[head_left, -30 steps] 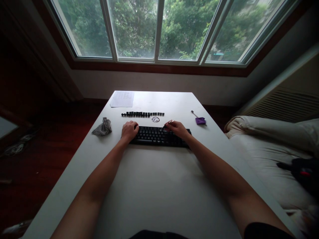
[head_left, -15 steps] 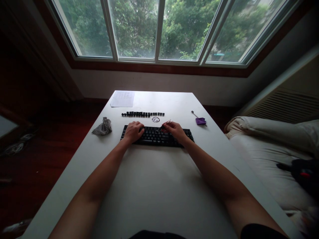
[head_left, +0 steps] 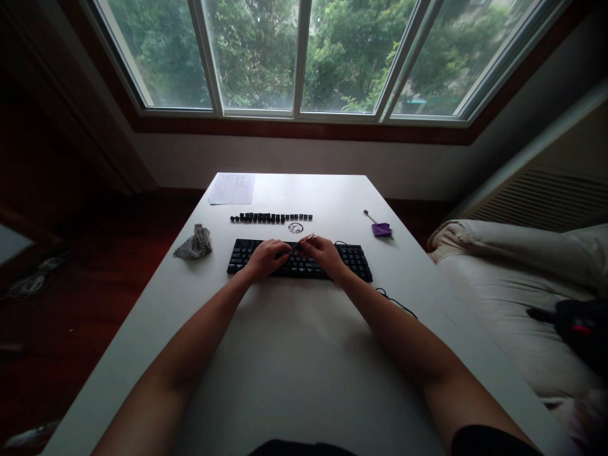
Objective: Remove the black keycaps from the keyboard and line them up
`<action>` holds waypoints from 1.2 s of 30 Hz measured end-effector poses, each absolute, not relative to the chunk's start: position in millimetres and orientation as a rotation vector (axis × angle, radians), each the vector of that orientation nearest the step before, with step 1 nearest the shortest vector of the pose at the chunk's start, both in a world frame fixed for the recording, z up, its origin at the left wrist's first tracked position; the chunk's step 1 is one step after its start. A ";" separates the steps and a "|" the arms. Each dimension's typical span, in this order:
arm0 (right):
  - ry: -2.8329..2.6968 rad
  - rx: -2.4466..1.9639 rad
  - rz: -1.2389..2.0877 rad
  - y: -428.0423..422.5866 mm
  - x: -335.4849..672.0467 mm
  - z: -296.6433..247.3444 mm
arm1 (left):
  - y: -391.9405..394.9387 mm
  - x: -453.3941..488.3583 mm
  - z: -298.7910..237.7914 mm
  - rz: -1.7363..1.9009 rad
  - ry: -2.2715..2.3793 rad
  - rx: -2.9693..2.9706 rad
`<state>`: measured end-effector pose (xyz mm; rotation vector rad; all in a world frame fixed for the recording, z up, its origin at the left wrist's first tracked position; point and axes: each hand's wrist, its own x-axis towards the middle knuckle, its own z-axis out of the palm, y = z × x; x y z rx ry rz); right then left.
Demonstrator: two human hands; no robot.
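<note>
A black keyboard (head_left: 354,255) lies crosswise on the white table, both hands over its middle. My right hand (head_left: 325,254) is closed in a pinch on a small thin dark tool (head_left: 296,247). Pale thin bits show at its fingertips; the tool's exact kind is too small to make out. My left hand (head_left: 266,258) is curled, thumb and fingertips drawn together at the tool's near end. Whatever it pinches is hidden. Behind the keyboard, loose black keycaps (head_left: 270,218) stand in a row, with a round patterned disc (head_left: 295,228) just in front of them.
A crumpled grey cloth (head_left: 194,242) lies left of the keyboard. Paper (head_left: 232,189) rests at the far left corner. To the right are a purple cloth (head_left: 381,230) with a thin stick-like item (head_left: 369,215) and a black cable (head_left: 396,301). A sofa (head_left: 484,285) borders the table's right side.
Both hands have come together over the keyboard's middle: the left moved right, the right slightly left. More of the keyboard's ends and the cable at right now show.
</note>
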<state>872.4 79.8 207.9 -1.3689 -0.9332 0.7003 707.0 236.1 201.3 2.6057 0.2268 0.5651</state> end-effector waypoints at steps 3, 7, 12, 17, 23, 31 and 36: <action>-0.919 -1.370 0.704 80.7 871.6 205.2 | 232.7 708.6 199.0 0.584 0.225 2.618; -0.886 -1.399 0.714 83.0 870.8 199.5 | 229.3 710.7 196.5 0.582 0.223 2.690; -0.785 -1.419 0.754 84.4 871.7 194.4 | 227.2 710.6 198.0 0.538 0.225 2.756; -0.712 -1.451 0.720 81.0 875.4 198.3 | 226.6 708.3 200.8 0.586 0.199 2.699; -0.692 -1.427 0.650 78.5 879.5 211.4 | 229.7 709.4 197.6 0.633 0.268 2.681; -1.469 -1.780 0.445 78.5 877.3 217.7 | 251.2 700.9 195.8 0.712 0.654 2.695; -1.688 -2.002 0.326 87.4 871.8 215.4 | 256.1 698.7 193.6 0.670 0.704 2.738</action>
